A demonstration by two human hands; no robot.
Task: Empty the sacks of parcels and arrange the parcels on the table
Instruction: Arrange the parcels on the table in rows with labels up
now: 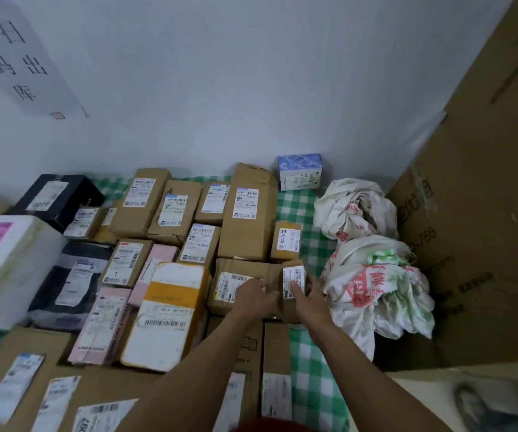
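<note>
Head view gives me the small labelled parcel (pixel 293 275) just right of frame centre, long axis running up-frame, my right hand (pixel 311 296) pinching its right edge, my left hand (pixel 256 296) resting flat on the brown parcel (pixel 235 272) beside it.

Soft, even, rather dim indoor light is spread over the scene; its source cannot be told. Faint shadows are cast in the gaps between parcels. The tall brown cardboard panel (pixel 485 198) at the right edge is bent by wide-angle distortion. The white foam box with a pink label (pixel 11 269) and the white paper sheet with black characters (pixel 23 57) are blurred; the centre is rendered more sharply.
</note>
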